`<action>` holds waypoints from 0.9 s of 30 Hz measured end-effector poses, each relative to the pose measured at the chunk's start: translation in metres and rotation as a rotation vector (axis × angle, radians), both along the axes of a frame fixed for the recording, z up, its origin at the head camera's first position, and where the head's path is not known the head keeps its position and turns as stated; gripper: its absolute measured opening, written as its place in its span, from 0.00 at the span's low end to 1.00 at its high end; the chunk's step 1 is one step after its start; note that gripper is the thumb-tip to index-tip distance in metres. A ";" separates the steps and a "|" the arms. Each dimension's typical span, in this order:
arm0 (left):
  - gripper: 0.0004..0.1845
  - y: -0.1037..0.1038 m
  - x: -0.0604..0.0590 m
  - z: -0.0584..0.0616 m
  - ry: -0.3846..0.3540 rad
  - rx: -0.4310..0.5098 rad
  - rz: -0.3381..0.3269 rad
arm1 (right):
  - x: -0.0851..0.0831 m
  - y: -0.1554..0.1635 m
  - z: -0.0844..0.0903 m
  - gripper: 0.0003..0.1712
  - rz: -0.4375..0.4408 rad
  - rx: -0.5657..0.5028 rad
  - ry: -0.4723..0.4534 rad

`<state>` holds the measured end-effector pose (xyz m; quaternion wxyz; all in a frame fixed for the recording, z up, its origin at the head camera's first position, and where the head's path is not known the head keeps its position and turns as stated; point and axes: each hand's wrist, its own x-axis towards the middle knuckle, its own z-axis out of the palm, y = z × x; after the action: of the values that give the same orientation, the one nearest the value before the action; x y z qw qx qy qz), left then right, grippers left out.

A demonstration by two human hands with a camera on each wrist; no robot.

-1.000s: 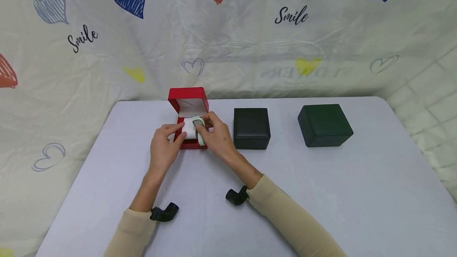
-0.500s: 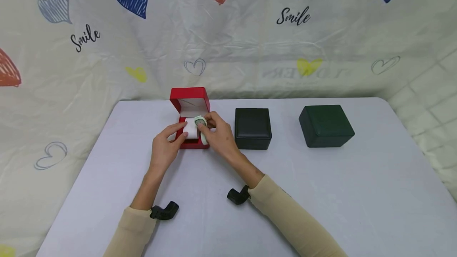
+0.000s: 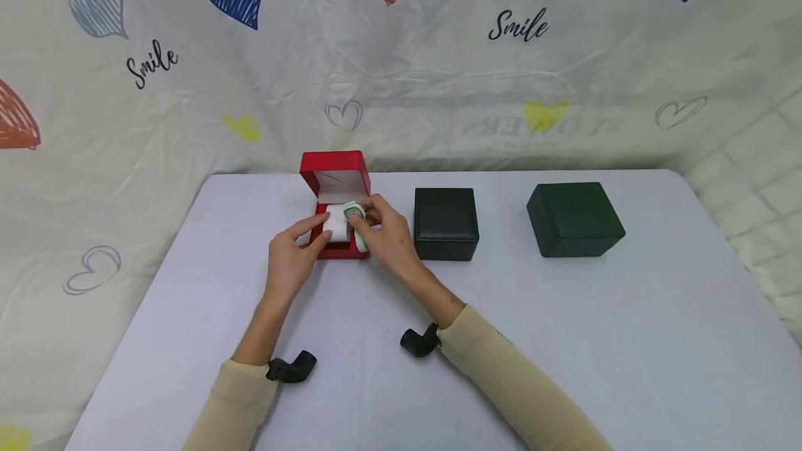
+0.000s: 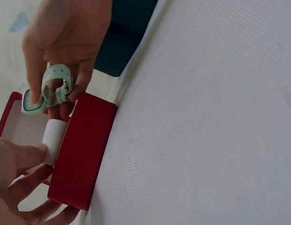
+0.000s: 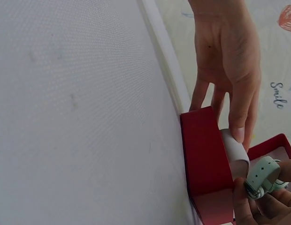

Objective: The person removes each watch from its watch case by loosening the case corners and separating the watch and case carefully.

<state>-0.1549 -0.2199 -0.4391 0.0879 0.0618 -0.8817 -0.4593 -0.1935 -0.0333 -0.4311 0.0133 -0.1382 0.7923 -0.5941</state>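
My right hand (image 3: 383,235) pinches the pale green watch (image 3: 353,212) by its strap, just above the white cushion (image 3: 337,224) that sits in the open red watch box (image 3: 334,190). My left hand (image 3: 290,257) has its fingers almost straight, the fingertips (image 5: 237,133) pressing the cushion from the near side while the other fingers lie along the box front. I think the risk is here: the cushion looks loose, so if my left hand pushes too much it may tip or roll out, and the strap loop (image 4: 55,84) may slip from my pinch and fall on the worktop (image 3: 564,339). The raised lid just behind my hands leaves little room. To the right of my right hand, very near, stands a closed black box (image 3: 445,223); further right, a dark green box (image 3: 574,218), well apart.
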 end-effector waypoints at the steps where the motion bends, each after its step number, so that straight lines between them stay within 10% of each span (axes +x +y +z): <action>1: 0.21 0.000 0.000 0.000 0.001 0.000 0.000 | 0.000 0.000 0.000 0.11 0.000 0.003 0.001; 27: 0.20 0.001 0.000 -0.007 0.025 -0.005 0.001 | -0.001 0.003 -0.005 0.13 0.074 0.043 0.027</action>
<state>-0.1552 -0.2190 -0.4466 0.0992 0.0562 -0.8816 -0.4580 -0.1943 -0.0302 -0.4360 0.0275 -0.1751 0.7995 -0.5740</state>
